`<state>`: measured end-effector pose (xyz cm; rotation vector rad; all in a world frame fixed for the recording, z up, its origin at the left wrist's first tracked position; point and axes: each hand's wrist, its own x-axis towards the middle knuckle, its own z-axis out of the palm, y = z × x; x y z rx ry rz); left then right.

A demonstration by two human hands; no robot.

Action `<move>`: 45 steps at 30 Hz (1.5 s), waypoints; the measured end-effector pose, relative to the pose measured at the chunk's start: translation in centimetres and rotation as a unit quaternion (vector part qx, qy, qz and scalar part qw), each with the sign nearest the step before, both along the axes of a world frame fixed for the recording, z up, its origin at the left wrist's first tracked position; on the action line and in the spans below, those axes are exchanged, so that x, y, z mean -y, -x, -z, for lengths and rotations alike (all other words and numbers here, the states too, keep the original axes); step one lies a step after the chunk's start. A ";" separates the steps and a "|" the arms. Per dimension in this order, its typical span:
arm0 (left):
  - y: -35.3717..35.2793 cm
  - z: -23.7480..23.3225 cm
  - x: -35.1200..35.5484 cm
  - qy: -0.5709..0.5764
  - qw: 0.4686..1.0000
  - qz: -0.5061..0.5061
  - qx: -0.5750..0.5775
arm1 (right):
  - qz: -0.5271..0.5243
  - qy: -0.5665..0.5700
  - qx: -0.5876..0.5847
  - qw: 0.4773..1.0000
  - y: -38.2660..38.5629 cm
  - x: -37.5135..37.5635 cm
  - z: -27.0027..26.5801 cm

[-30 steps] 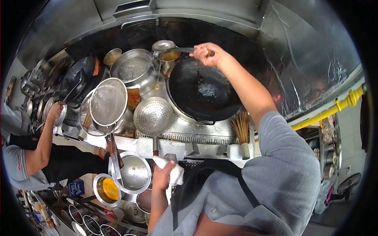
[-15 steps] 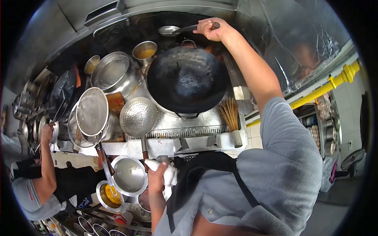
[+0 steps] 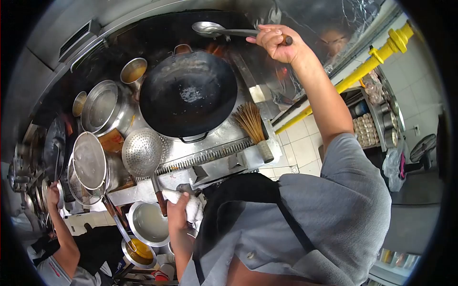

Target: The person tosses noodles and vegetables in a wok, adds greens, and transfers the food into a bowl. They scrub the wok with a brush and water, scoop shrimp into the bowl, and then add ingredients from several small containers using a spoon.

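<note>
The right hand (image 3: 276,43) is wrapped around the long ladle (image 3: 208,29), which points left past the far side of the pan (image 3: 160,107), while the left hand (image 3: 177,213) squeezes a cloth (image 3: 192,209).

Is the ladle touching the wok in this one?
Apart. The head view shows the ladle raised in the right hand, with a plain gap between its bowl and the far rim of the wok.

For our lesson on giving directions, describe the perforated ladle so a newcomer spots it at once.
Start at the big black wok. Just below and left of it in the picture is the perforated ladle, its handle ending beside the left hand. Unlike the fine-mesh strainer farther left, its metal bowl is dotted with holes.
</note>
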<state>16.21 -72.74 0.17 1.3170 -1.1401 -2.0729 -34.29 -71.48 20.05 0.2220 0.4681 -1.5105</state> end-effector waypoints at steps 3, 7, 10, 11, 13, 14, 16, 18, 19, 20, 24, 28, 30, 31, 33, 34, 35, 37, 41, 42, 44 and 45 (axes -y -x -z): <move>1.3 -0.3 -0.4 0.018 1.000 0.005 -0.012 | 0.008 0.026 0.045 0.999 1.4 -2.0 2.2; 2.2 -1.4 -1.1 0.034 0.999 0.013 0.005 | 0.043 0.058 0.079 0.994 1.8 -4.3 4.6; 1.9 -1.4 -1.3 0.042 0.999 0.003 0.005 | 0.036 0.097 0.101 0.989 1.2 -5.6 6.5; 1.7 -1.2 -1.2 0.030 0.999 0.010 0.020 | 0.039 0.118 0.113 0.986 0.8 -6.0 7.1; 1.5 -1.0 -1.2 0.016 0.999 0.015 0.035 | 0.033 0.132 0.128 0.982 -0.3 -6.7 8.8; 1.5 -1.0 -1.2 0.020 0.999 0.012 0.035 | 0.049 0.185 0.158 0.969 -1.3 -7.1 10.0; 1.4 -0.7 -1.2 0.019 0.999 -0.003 0.032 | 0.050 0.267 0.198 0.942 -3.6 -7.6 11.8; 0.7 -0.4 -0.9 0.000 1.000 0.004 0.025 | 0.027 0.322 0.212 0.922 -5.7 -7.5 13.8; 0.2 -0.1 -0.8 -0.004 1.000 -0.011 0.022 | 0.022 0.336 0.227 0.914 -6.5 -7.3 14.2; -0.4 0.2 -0.7 0.006 1.000 -0.009 0.021 | 0.014 0.330 0.217 0.919 -7.0 -7.1 14.2; -2.7 -0.2 -1.1 -0.015 0.997 -0.072 0.011 | -0.047 0.205 -0.045 0.976 -6.9 -4.2 12.1; -5.9 1.0 -1.4 -0.022 0.990 -0.138 -0.032 | -0.087 0.005 -0.484 0.871 -12.0 3.1 7.8; -7.1 0.1 -1.8 -0.043 0.984 -0.174 -0.005 | -0.056 -0.018 -0.577 0.815 -15.5 8.1 8.1; -8.1 0.5 -1.6 -0.040 0.982 -0.184 -0.009 | -0.067 -0.005 -0.562 0.825 -17.2 11.0 8.1; -10.5 2.4 -1.2 -0.119 0.957 -0.207 -0.166 | -0.140 0.030 -0.577 0.804 -18.5 17.6 10.2; -11.7 5.6 -1.0 -0.107 0.952 -0.240 -0.160 | -0.153 0.008 -0.620 0.769 -20.4 20.8 10.6; -12.8 7.5 -0.7 -0.126 0.944 -0.277 -0.129 | -0.161 0.021 -0.672 0.723 -21.8 24.0 11.7; -13.3 7.2 0.6 -0.155 0.919 -0.326 -0.157 | -0.194 0.020 -0.749 0.633 -25.0 29.4 13.4; -14.9 12.2 1.7 -0.214 0.881 -0.288 -0.309 | -0.278 -0.047 -0.813 0.509 -31.5 36.6 15.5; -14.8 14.6 1.8 -0.253 0.847 -0.274 -0.380 | -0.285 -0.069 -0.714 0.636 -32.5 37.9 16.7; -12.3 13.6 2.3 -0.216 0.837 -0.223 -0.451 | -0.343 -0.071 -0.441 0.827 -33.4 39.1 17.4; -10.8 12.8 2.7 -0.227 0.831 -0.237 -0.448 | -0.354 -0.078 -0.292 0.885 -32.9 39.3 17.7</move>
